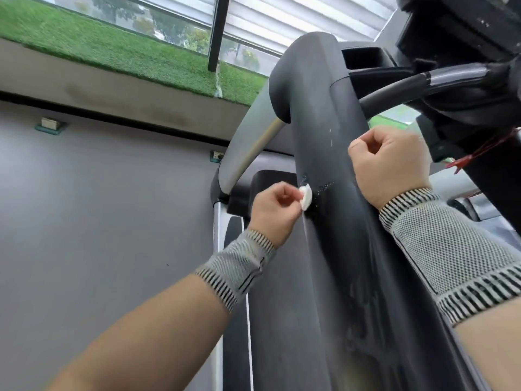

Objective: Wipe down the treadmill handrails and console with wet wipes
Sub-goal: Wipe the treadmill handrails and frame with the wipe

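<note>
**Handrail wipe in progress; console not yet reached**

Your work sits on the padded dark handrail [332, 193] that runs up the middle of the view. Wet streaks and droplets show on its lower length and around the contact point, so I judge that stretch wiped at least once. The upper bend of the rail looks dry and dull, with only a few specks, and reads as untreated. The black grip bar [400, 88] to the right and the console [462, 26] at the top right corner show no moisture that I can make out; both remain to be done, as does any rail outside the view.

Your left hand [272, 210] is curled tight, pinching a small folded wet wipe [390, 196] between thumb and fingertips. The wipe is pressed against the left edge of the handrail, at about mid-length.

Your right hand [390, 165] is closed into a loose fist at the right edge of the same rail, level with or slightly above the wipe. A pale trace shows inside the curl; I cannot tell whether it holds a second wipe or nothing.
</note>
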Demonstrator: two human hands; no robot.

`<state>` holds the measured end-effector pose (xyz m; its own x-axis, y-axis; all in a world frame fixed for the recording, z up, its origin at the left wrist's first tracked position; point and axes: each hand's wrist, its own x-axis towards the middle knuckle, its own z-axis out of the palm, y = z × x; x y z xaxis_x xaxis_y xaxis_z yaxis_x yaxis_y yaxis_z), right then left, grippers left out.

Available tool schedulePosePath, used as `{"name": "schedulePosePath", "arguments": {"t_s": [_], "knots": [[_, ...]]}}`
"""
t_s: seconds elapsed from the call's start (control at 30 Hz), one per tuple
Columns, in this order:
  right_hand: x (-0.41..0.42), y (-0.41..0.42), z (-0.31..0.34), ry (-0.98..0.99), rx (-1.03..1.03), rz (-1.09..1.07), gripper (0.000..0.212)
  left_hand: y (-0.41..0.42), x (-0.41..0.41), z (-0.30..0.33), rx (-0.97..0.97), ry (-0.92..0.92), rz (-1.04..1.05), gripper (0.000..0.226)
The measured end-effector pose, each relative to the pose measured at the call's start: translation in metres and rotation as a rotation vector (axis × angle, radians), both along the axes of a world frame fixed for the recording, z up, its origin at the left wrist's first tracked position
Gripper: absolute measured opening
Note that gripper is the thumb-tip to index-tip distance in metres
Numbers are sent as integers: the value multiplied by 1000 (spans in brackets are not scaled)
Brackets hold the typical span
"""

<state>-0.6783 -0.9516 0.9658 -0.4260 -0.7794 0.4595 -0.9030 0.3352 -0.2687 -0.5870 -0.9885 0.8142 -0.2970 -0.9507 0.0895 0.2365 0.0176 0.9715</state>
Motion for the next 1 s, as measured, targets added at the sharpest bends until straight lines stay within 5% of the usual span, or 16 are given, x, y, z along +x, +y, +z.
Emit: {"name": "schedulePosePath", "arguments": {"t_s": [0.13,0.47,0.73,1.0], "knots": [[-3,-1,-2,-23,-20,26,18,32,6,-5,-4,77,-61,26],[-4,-2,-1,-53,-29,12,18,-37,-22,29,60,-79,23,32],[-4,-1,1,-101,-64,-3,17,23,0,11,-129,-14,-7,34],[-3,-1,2,-127,-65,-18,18,-48,-31,42,-92,-188,52,32]]}}
